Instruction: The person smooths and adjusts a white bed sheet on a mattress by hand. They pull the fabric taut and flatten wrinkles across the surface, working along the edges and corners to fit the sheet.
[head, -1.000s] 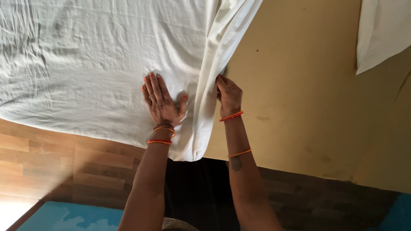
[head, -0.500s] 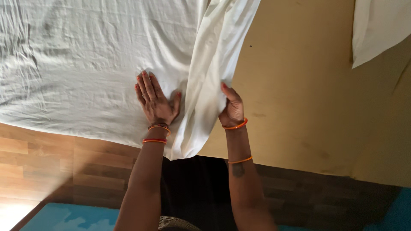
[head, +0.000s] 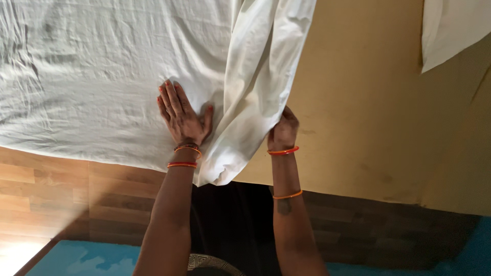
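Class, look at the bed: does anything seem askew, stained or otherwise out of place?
The white sheet covers only the left part of the tan mattress; its edge is bunched in a fold gripped by the right hand while the left hand presses flat. The bare mattress shows faint dark marks.

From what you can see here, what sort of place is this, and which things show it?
Probably a bedroom. A white sheet is spread over a bare tan mattress, the left hand pressing it flat while the right hand grips its edge. Wood-look flooring lies below.
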